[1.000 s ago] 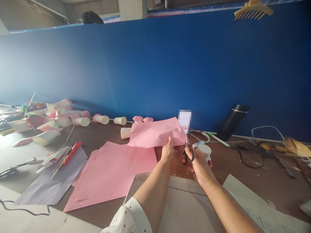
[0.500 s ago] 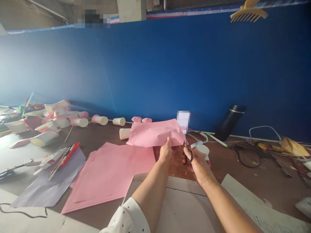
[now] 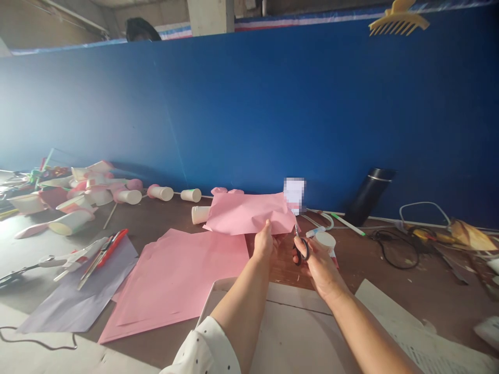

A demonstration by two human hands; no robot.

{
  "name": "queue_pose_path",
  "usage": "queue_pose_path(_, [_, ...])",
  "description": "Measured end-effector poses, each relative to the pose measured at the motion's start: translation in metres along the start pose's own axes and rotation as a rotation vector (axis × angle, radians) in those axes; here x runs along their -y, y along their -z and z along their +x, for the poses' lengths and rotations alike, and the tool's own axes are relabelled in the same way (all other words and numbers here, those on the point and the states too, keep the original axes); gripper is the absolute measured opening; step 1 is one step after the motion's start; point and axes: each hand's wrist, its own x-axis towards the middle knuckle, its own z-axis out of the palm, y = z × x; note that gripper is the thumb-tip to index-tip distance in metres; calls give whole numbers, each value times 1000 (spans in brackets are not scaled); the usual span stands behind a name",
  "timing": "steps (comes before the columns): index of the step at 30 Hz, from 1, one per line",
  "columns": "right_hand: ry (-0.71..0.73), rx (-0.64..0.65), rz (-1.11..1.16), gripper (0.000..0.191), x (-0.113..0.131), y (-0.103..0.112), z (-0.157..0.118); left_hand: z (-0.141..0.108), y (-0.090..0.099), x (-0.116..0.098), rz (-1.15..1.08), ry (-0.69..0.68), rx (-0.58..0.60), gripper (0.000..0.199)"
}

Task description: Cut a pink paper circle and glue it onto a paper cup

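My left hand [image 3: 265,242] pinches the lower edge of a pink paper sheet [image 3: 244,213], thumb on top and fingers underneath. The sheet is held up off the table and looks slightly creased. In my right hand [image 3: 316,262] is a pair of black-handled scissors [image 3: 300,250], with finger and thumb in the loops. Their blades point away from me at the sheet's right edge; how far they overlap the paper is hard to see. More pink sheets [image 3: 183,275] lie stacked on the table to the left of my left forearm.
Several paper cups [image 3: 128,196], some with pink parts, lie at the back left. A red box cutter [image 3: 111,248] rests on grey paper [image 3: 78,301]. A black flask [image 3: 370,195], a white cup [image 3: 325,242] and cables [image 3: 393,249] are right. A blue partition [image 3: 249,114] stands behind.
The held sheet has dipped slightly at its top right, and my left hand has shifted a little to the left. My right hand with the scissors stays almost where it was.
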Motion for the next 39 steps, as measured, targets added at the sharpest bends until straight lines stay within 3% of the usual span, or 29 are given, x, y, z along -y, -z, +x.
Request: queue_pose_path(39, [-16, -2, 34, 38, -2, -5, -1, 3, -3, -9, -71, 3, -36, 18])
